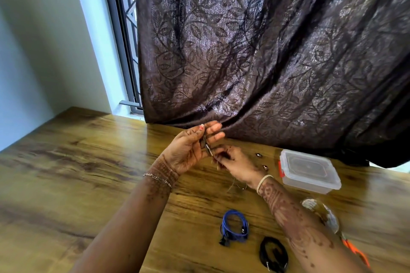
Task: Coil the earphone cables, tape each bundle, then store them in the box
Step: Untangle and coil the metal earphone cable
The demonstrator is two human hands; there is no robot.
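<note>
Wood-grain brown planks make up the surface (pixel 77 173) in the head view, with both hands raised a little above it at the frame's centre.

The left hand (pixel 190 150) is palm-up and tilted, its thumb and nearly straight fingers pinching a thin dark earphone cable (pixel 207 147) wound into a small flat coil. This probably keeps the loops from springing apart. The right hand (pixel 238 165) sits just beside it, lower and to the right. Its fingers are curled, pinching the same cable where it leaves the coil, and a fine loose strand trails down toward the surface. That grip looks suited to feeding the next turn.

A blue coiled earphone cable (pixel 234 226) and a black coiled cable (pixel 274 252) lie at lower centre, near each other but apart, apparently already bundled. A clear plastic box (pixel 310 186) with its lid on stands at right, within easy reach for storing.

Two small metallic pieces (pixel 258 155) lie between the right hand and the box. A whitish roll (pixel 328 215), possibly tape, is half hidden behind the right forearm. A dark brown leaf-patterned curtain (pixel 266 51) fills the upper frame.
</note>
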